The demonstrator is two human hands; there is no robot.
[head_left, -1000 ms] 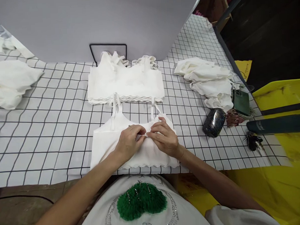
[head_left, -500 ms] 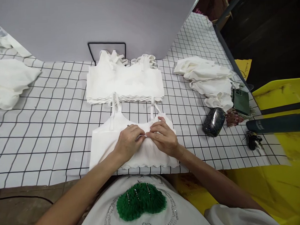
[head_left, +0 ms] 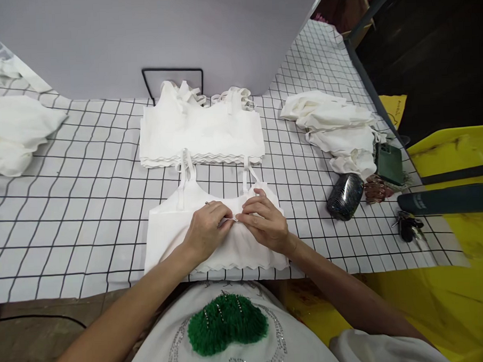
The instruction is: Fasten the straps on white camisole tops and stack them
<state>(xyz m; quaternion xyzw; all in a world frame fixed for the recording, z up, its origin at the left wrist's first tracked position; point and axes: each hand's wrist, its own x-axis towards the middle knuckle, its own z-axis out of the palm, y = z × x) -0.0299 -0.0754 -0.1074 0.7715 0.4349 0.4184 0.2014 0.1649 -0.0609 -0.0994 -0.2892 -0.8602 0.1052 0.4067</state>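
A white camisole top (head_left: 175,234) lies flat on the counter (head_left: 86,209), close to its near edge, with its scalloped hem toward the person and its two straps pointing far. Both hands meet at the middle of its neckline. The left hand (head_left: 206,230) has its fingers pinched together on a small thin metal piece (head_left: 231,219), and the right hand (head_left: 265,222) has its fingers closed on the cloth just beside that piece; the two sets of fingertips almost touch.

Just beyond the top, its straps reaching the hem, sits a neat stack of folded white tops (head_left: 201,132), with a black wire stand (head_left: 173,80) behind it against a grey backdrop board (head_left: 159,35). The gap between the near top and the stack is narrow.

To the left of the top the checked cover lies bare for a wide stretch as far as a crumpled white pile (head_left: 11,132) at the left edge. To the right there is a smaller bare stretch before a dark glossy pouch (head_left: 345,196). Beyond the pouch lies a loose heap of white garments (head_left: 335,129), and to its right a dark green phone (head_left: 388,163) and a bunch of keys (head_left: 407,228) sit near the counter's right edge. Past that edge stands a yellow bin (head_left: 456,155) with a dark bar (head_left: 446,200) across it.
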